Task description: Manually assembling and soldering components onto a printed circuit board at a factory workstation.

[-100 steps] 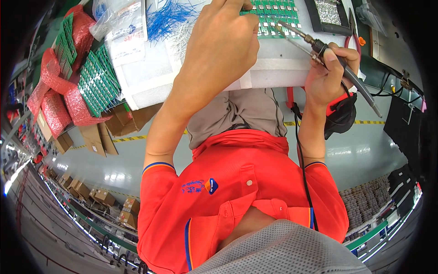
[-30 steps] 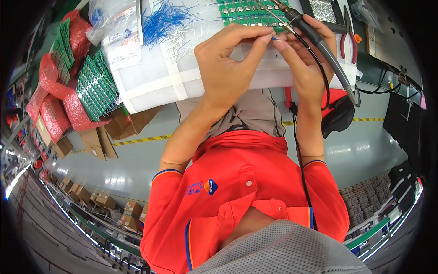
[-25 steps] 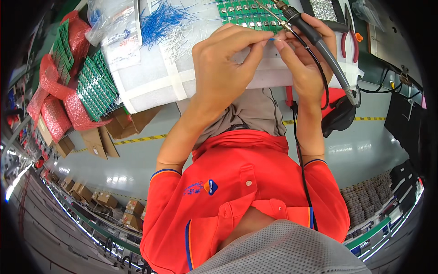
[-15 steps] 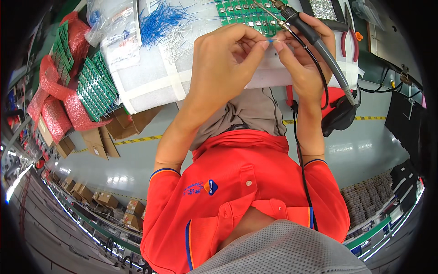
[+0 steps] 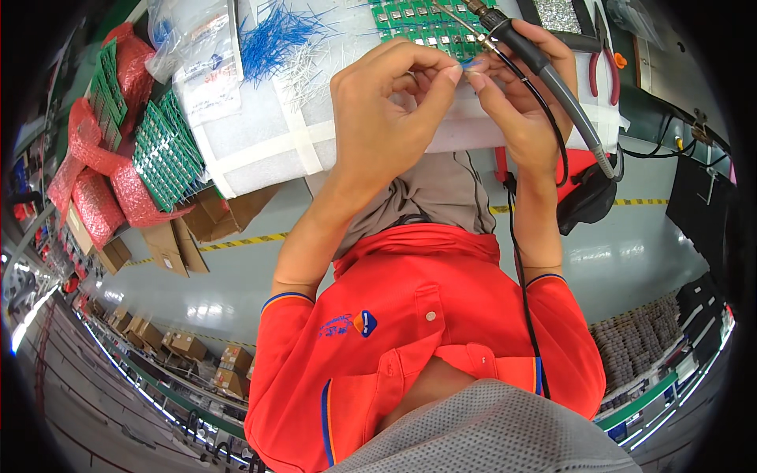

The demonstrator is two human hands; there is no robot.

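Note:
Above the near edge of the white foam-covered work surface (image 5: 260, 130), my two hands meet at the fingertips. A short blue wire (image 5: 471, 63) is between them, pinched by the thumb and index finger of my left hand (image 5: 382, 110). My right hand (image 5: 520, 110) has its thumb and fingertips at the wire's other end. A soldering iron (image 5: 527, 46) with a thin feed tube lies across that same hand, held in the crook of the thumb, tip pointing to the upper left. Green circuit boards (image 5: 406, 13) lie just beyond the fingertips, partly hidden by them.
Blue wires (image 5: 276, 39) and white wires (image 5: 302, 77) lie loose on the left. Red-handled cutters (image 5: 594, 75) and a dark-framed tray of silvery material (image 5: 558, 16) are at right. Stacked boards (image 5: 165, 150) and pink bubble wrap (image 5: 96, 203) stand left. The iron's cable (image 5: 587, 126) hangs rightward.
Both hands have shifted only slightly. The blue wire between the fingertips is now tilted, and my left fingertips have drawn back a little to the left.

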